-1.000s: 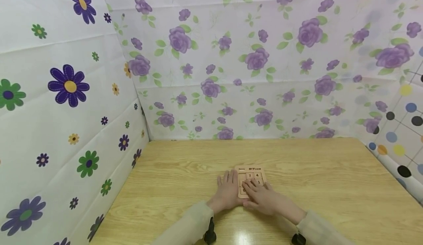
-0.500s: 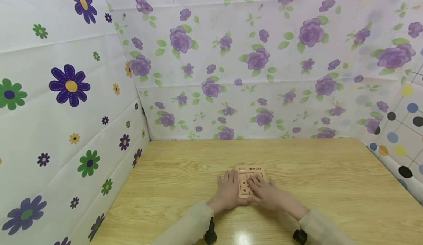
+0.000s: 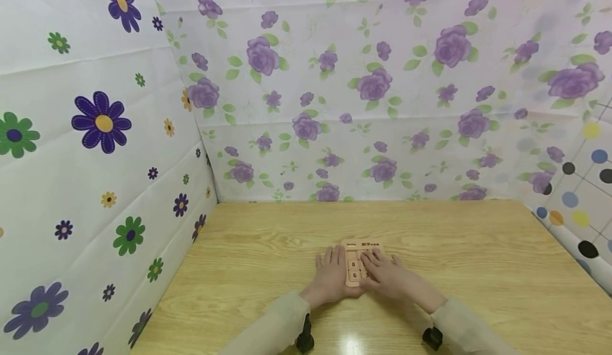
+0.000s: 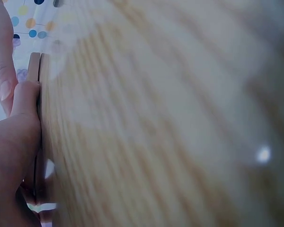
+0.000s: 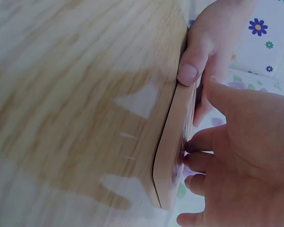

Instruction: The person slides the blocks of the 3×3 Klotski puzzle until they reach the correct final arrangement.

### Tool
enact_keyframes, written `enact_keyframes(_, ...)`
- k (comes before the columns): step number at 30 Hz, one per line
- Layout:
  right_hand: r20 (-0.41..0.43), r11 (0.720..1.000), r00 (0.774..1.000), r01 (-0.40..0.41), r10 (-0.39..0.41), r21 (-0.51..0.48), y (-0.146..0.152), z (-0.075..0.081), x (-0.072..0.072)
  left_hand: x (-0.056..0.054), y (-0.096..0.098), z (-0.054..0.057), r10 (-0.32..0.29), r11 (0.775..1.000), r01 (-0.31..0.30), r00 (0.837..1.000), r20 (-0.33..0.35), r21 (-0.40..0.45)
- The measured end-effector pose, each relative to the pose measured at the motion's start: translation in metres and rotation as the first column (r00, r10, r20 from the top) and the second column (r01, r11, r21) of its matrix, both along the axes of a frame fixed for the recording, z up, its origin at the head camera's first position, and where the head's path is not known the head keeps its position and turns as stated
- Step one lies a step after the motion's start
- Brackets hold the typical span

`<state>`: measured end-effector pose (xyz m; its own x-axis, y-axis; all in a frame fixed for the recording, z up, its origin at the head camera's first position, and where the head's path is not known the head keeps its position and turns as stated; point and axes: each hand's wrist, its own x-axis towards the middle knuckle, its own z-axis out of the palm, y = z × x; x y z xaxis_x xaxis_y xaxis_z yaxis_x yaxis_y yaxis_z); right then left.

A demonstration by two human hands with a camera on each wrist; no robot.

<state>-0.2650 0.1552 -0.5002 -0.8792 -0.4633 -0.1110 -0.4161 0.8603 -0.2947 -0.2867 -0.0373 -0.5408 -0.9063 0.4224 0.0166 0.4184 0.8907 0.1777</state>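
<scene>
A wooden number slide puzzle (image 3: 354, 270) lies flat on the table, its 8 and 6 tiles showing on the left side. My left hand (image 3: 330, 280) rests along its left edge, fingers straight and thumb against the near edge. Over the right part of the puzzle, my right hand (image 3: 389, 280) touches the tiles with its fingertips and hides several of them. In the right wrist view, the puzzle's side (image 5: 168, 151) shows, with the right fingertips on its face and the left thumb (image 5: 189, 71) at its edge.
The wood-grain table (image 3: 258, 248) spreads around the puzzle. A purple-flowered cloth (image 3: 334, 94) hangs behind, a daisy-printed one (image 3: 95, 185) on the left and a dotted one (image 3: 583, 185) on the right. Black bands (image 3: 304, 336) circle the wrists.
The right hand has shifted slightly right and away from me over the tiles, uncovering the 8 and 6 and covering the upper right ones. The left hand has stayed in place.
</scene>
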Motion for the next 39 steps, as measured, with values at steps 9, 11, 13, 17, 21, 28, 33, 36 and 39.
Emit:
enact_keyframes(9, 0.015, 1.0, 1.0, -0.01, 0.01, 0.01, -0.003, -0.001, -0.003, -0.001, -0.001, 0.002, -0.017, 1.0, 0.017, 1.0, -0.011, -0.007)
enact_keyframes(11, 0.018, 1.0, 1.0, -0.011, 0.01, 0.01, -0.004, -0.001, -0.004, -0.001, 0.0, 0.003, -0.029, 1.0, 0.029, 0.999, -0.031, -0.008)
enact_keyframes(13, 0.021, 1.0, 1.0, -0.013, 0.013, 0.016, -0.004, 0.0, -0.004, -0.001, 0.0, 0.005, -0.046, 0.999, 0.047, 0.998, -0.048, 0.002)
enact_keyframes(17, 0.023, 0.999, 0.999, -0.023, 0.022, 0.03, -0.005, 0.002, -0.004, -0.002, 0.001, 0.008, -0.079, 0.993, 0.082, 0.996, -0.035, 0.083)
enact_keyframes(21, 0.028, 0.999, 0.999, -0.026, 0.024, 0.044, -0.005, 0.003, -0.004, -0.003, 0.001, 0.009, -0.08, 0.98, 0.072, 0.996, 0.036, 0.184)
enact_keyframes(28, 0.051, 0.999, 0.998, -0.028, 0.027, 0.017, -0.01, 0.004, -0.003, -0.002, 0.001, 0.006, -0.071, 0.967, 0.049, 0.994, 0.079, 0.252)
enact_keyframes(33, 0.059, 1.0, 0.998, -0.026, 0.026, 0.01, -0.013, 0.006, -0.001, -0.001, 0.0, 0.006, -0.067, 0.969, 0.047, 0.995, 0.076, 0.242)
enact_keyframes(36, 0.051, 0.999, 0.998, -0.032, 0.031, 0.02, -0.016, 0.007, -0.002, -0.001, 0.0, 0.007, -0.063, 0.974, 0.047, 0.996, 0.068, 0.222)
enact_keyframes(39, 0.04, 0.999, 0.999, -0.038, 0.036, 0.037, -0.019, 0.006, -0.003, 0.0, 0.0, 0.009, -0.071, 0.98, 0.06, 0.996, 0.053, 0.191)
